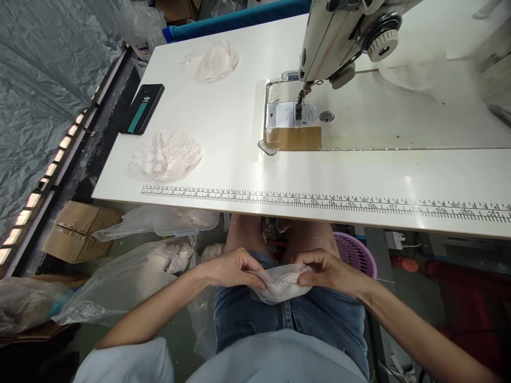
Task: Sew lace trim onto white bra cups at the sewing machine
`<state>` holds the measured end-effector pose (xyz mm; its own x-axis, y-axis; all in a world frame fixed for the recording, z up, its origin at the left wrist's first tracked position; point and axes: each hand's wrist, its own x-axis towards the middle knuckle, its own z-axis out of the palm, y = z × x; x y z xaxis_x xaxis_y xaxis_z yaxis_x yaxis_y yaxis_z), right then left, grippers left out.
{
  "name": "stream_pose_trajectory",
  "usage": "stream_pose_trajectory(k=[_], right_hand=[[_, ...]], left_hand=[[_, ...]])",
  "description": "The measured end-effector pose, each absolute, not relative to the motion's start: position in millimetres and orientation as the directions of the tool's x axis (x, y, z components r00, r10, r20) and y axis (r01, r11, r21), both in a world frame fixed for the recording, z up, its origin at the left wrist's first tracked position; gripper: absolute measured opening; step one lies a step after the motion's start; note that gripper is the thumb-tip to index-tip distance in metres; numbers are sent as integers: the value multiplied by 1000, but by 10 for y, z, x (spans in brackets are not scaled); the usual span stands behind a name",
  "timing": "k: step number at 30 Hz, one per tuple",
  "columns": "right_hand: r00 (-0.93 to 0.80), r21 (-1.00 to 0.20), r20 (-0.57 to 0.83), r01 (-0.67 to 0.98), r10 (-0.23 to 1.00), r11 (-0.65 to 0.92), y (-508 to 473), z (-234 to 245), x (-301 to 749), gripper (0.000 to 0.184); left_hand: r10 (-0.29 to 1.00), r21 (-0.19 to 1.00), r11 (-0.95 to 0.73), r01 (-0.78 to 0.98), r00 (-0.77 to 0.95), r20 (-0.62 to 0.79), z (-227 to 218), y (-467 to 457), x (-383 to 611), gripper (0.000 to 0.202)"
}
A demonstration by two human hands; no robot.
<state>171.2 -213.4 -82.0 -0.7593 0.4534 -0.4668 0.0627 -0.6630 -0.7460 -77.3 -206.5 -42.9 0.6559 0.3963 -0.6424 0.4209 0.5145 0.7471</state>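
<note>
Over my lap, below the table edge, both hands pinch a small white lace fabric piece. My left hand grips its left side with fingers curled. My right hand grips its right side the same way. On the white sewing table lie a pile of white lace pieces near the front left and a second lace pile farther back. The sewing machine stands at the back right, its needle over the metal plate.
A black phone lies at the table's left edge. A printed ruler runs along the front edge. Under the table are plastic bags of fabric, a cardboard box and a purple basket.
</note>
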Motion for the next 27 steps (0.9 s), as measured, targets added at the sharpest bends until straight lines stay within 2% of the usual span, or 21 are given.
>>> stream_pose_trajectory(k=[3,9,18,27], right_hand=[[-759,-743,-466,57,454,-667,-2137,-797,1691,27],[-765,-748,-461,62,450,-661,-2130,-757,1653,27],[-755,-735,-475,59,451,-675,-2133,-775,1689,30],[-768,-732,-432,-8,473,-681,-2130,-797,1690,21]], left_hand=[[387,748,500,437,660,-644,-418,-2050,-785,25],[358,727,574,377,683,-637,-460,-2058,-704,40],[389,669,664,334,610,-690,-506,-2089,-722,34],[377,665,670,329,621,-687,-525,-2070,-785,31]])
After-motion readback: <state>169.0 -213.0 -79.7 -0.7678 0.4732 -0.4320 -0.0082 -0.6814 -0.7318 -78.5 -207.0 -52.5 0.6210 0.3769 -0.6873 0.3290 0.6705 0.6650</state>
